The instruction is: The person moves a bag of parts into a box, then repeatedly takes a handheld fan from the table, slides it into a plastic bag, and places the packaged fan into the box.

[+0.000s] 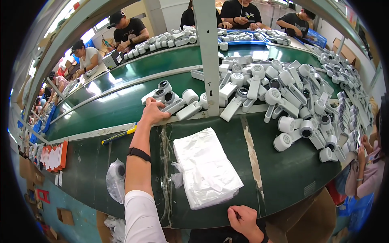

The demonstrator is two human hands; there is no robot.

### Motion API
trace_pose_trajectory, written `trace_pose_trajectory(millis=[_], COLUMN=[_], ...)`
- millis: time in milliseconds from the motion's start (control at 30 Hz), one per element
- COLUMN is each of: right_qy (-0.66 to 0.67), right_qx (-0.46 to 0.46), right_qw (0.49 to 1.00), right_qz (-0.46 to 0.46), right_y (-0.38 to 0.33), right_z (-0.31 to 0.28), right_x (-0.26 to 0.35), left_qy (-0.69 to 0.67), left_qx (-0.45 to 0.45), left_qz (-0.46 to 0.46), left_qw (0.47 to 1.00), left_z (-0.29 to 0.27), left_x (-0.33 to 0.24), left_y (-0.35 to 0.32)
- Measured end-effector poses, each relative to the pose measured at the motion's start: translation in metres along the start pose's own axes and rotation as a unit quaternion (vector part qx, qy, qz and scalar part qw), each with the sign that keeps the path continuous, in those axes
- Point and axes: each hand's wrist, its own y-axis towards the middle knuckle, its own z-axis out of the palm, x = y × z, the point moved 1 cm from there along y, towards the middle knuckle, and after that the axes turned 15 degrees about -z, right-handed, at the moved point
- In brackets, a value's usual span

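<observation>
At the lower edge of the frame my right hand (243,220) rests curled on the near rim of the green surface (283,174), fingers folded in with nothing visible inside them.

Just above it, centre frame, lies a stack of clear plastic bags (206,167). I judge them light, limp and slippery; the top sheet would slide off if pinched at an edge. The stack's long axis runs from upper left to lower right.

Further up, my left hand (153,112) reaches to centre-left and lies over the handle end of a white handheld device (172,103) with a round dark-faced head. The fingers curve down on it; I cannot tell whether they have closed. The device looks like stiff, smooth moulded plastic, moderately light, best taken by the straight handle. Its long axis runs lower left to upper right, head toward the upper right.

A yellow-handled tool (119,135) lies left of my forearm. Beyond, a heap of like devices (283,89) fills the upper right, past a grey post (208,56).
</observation>
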Motion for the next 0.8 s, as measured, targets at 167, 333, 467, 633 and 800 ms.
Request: trace_pose_trajectory(millis=[167, 333, 467, 633, 800], right_qy=[-0.008, -0.007, -0.011, -0.011, -0.001], right_qx=[0.012, 0.005, 0.009, 0.008, -0.012], right_qw=[1.0, 1.0, 1.0, 1.0, 1.0], right_qz=[-0.001, -0.011, -0.009, -0.008, -0.008], right_y=[-0.001, -0.001, -0.002, -0.001, -0.002], right_z=[-0.001, 0.0, -0.001, -0.001, 0.001], right_x=[0.0, -0.001, -0.002, 0.0, -0.003], left_qy=[0.009, -0.002, 0.04, 0.058, 0.049], left_qx=[0.045, 0.082, 0.009, -0.005, 0.002], left_qz=[-0.052, -0.059, -0.077, -0.099, -0.082], left_qw=[0.998, 0.995, 0.996, 0.993, 0.995], left_z=[-0.005, -0.001, 0.006, 0.007, 0.007], left_x=[-0.014, -0.012, -0.014, -0.018, -0.017], left_y=[-0.005, 0.001, -0.009, -0.012, -0.01])
